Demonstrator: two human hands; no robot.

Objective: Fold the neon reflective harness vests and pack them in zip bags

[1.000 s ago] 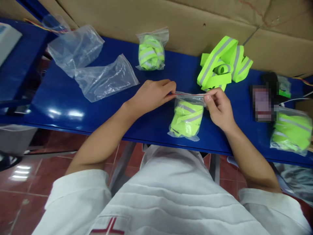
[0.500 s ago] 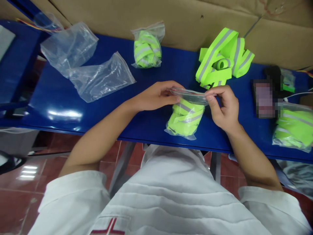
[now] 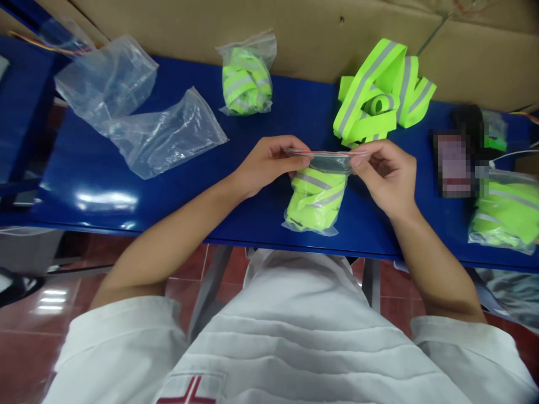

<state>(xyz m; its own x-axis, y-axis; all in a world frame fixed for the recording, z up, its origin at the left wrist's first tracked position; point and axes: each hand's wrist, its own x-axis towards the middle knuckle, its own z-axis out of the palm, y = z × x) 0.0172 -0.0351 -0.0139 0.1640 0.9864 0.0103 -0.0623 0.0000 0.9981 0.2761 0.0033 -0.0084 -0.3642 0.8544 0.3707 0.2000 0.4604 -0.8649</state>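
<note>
A clear zip-lock bag [image 3: 318,199] with a folded neon-yellow reflective strap inside hangs over the front part of the blue table. My left hand [image 3: 275,163] pinches the left end of its red-lined top edge between thumb and fingers. At the right end of the same edge, the thumb and fingers of my right hand [image 3: 385,174] are closed on the plastic. The bag's mouth is stretched flat between both hands; whether the zip is sealed I cannot tell. Behind my right hand lies a loose pile of neon-yellow reflective strap [image 3: 385,95], partly rolled.
Empty clear bags [image 3: 168,134] lie at the left of the blue table [image 3: 177,207]. One filled bag [image 3: 246,81] stands at the back, another filled bag [image 3: 505,213] at the right. A blurred phone-like object [image 3: 455,165] sits near it. Brown cardboard [image 3: 295,33] lines the back.
My right hand has shifted its grip slightly along the bag's top edge, which is now straighter and more level. The bag stays between both hands. The whole view has shifted a little.
</note>
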